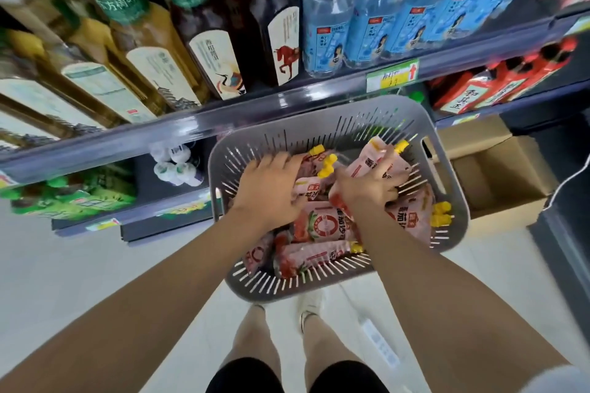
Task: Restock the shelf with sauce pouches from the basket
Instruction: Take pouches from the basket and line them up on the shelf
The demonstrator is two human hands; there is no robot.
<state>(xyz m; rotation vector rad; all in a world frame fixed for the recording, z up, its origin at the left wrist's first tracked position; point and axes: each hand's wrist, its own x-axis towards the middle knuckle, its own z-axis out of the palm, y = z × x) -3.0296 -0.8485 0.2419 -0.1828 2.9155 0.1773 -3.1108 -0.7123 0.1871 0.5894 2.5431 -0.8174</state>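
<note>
A grey slotted basket [319,124] sits low in front of the shelves and holds several pink-and-red sauce pouches [322,226] with yellow caps. Both my hands are inside it. My left hand [268,188] lies on the pouches at the basket's left side, fingers curled over one pouch [311,187]. My right hand [370,183] grips an upright pouch [372,156] near the basket's far right, its yellow cap sticking up above my fingers.
A shelf edge [223,118] with a price tag [392,75] runs above the basket. Tea bottles [204,41] and blue water bottles [325,29] stand on it. Red packs [498,80] fill a lower right shelf. An open cardboard box [498,175] stands on the right.
</note>
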